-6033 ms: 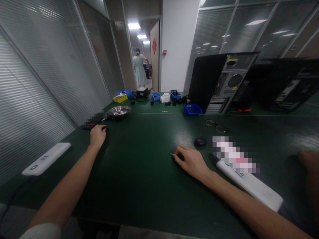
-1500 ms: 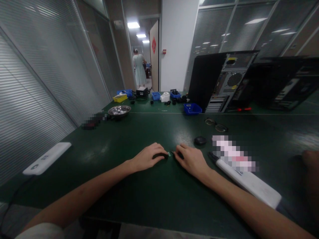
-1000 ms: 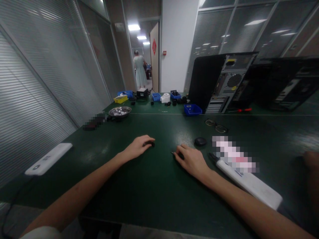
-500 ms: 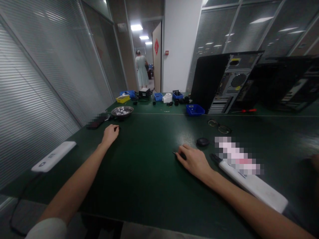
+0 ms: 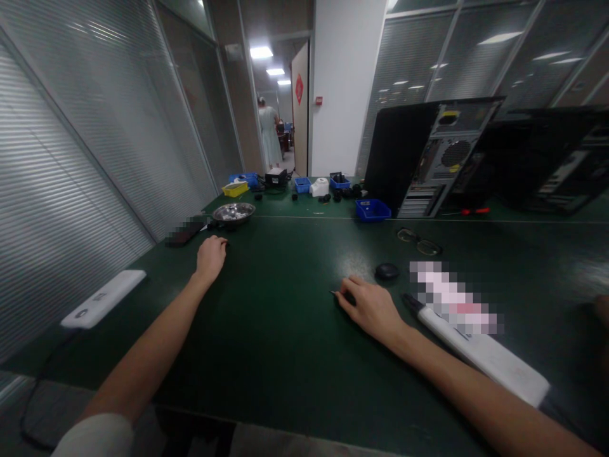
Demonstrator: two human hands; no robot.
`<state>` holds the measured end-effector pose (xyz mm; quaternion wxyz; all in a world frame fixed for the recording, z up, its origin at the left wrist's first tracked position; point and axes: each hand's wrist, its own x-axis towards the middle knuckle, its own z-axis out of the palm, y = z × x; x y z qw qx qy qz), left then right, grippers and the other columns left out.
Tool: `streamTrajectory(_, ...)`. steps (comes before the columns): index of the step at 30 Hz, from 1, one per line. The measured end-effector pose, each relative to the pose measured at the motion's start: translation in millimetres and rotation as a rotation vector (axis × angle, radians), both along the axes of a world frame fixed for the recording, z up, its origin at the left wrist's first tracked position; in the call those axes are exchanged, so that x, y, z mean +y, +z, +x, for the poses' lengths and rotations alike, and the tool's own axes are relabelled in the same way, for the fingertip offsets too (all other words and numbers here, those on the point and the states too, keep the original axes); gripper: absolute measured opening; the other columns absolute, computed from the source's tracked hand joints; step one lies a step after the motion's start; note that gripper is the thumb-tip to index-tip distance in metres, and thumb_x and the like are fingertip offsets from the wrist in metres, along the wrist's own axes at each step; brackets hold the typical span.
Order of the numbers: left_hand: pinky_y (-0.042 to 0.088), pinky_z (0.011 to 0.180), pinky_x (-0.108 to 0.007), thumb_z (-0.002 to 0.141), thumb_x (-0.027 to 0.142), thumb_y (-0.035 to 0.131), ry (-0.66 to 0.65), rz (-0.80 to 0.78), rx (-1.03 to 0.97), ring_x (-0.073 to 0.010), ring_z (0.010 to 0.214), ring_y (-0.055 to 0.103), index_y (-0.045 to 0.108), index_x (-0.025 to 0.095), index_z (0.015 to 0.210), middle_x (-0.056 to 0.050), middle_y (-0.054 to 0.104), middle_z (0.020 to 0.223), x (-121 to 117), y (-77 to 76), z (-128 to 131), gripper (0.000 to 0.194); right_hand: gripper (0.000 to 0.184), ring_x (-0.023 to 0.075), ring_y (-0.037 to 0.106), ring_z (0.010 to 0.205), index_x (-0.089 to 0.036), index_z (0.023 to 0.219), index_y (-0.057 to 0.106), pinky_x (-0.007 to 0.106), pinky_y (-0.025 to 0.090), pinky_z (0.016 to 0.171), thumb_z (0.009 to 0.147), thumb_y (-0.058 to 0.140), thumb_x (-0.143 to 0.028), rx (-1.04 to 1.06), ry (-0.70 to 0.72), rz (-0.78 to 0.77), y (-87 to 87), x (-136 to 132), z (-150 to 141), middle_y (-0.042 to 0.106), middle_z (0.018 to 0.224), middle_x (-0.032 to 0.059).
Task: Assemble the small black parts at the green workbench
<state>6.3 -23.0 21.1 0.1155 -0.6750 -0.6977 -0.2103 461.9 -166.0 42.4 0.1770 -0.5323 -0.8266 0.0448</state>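
A thin dark object (image 5: 333,292) is pinched by the right hand (image 5: 369,307), right of frame centre. The left hand (image 5: 211,258) is curled at centre left; its contents cannot be determined. Above it, a round silver metal bowl (image 5: 234,213) is seen.

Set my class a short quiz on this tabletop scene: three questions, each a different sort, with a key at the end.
1. True or false: the black rounded object lies nearer the right hand than the left hand.
2. Which of these is closest to the left hand? A) eyeglasses B) metal bowl C) computer tower
3. Short answer: what pokes out of the right hand's grip?

Key: 1. True. 2. B. 3. The tip of a thin object, too small to identify.
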Motion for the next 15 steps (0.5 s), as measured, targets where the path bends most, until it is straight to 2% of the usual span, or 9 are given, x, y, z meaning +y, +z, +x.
streamTrajectory(5, 0.05, 0.091, -0.039, 0.093, 0.027, 0.048, 0.044, -0.007, -0.042, -0.0287, 0.101, 0.063, 0.074, 0.014, 0.103, -0.014, 0.067, 0.11, -0.3, 1.7, 2.9, 0.031, 0.019, 0.0144, 0.06, 0.073, -0.023, 0.091, 0.061, 0.026, 0.035, 0.06, 0.099, 0.049, -0.036, 0.001, -0.001, -0.004, 2.1, -0.2, 0.4, 0.063, 0.094, 0.0013)
streamTrajectory(10, 0.052, 0.086, -0.041, 0.091, 0.031, 0.056, 0.092, -0.056, -0.055, -0.0317, 0.106, 0.061, 0.074, 0.019, 0.107, -0.013, 0.068, 0.115, -3.0, 3.3, 0.2, 0.027, 0.018, 0.014, 0.06, 0.072, -0.023, 0.092, 0.06, 0.025, 0.035, 0.059, 0.099, 0.05, -0.036, 0.004, 0.011, -0.013, 2.3, -0.2, 0.6, 0.063, 0.094, 0.0013)
streamTrajectory(15, 0.051, 0.087, -0.037, 0.089, 0.03, 0.062, 0.043, -0.058, -0.201, -0.0274, 0.099, 0.066, 0.076, 0.02, 0.103, -0.009, 0.073, 0.109, -6.7, 10.8, 7.8, 0.022, 0.018, 0.0143, 0.06, 0.073, -0.023, 0.093, 0.06, 0.025, 0.035, 0.061, 0.099, 0.05, -0.036, 0.004, 0.006, -0.001, 1.5, -0.5, 0.3, 0.064, 0.094, 0.0013)
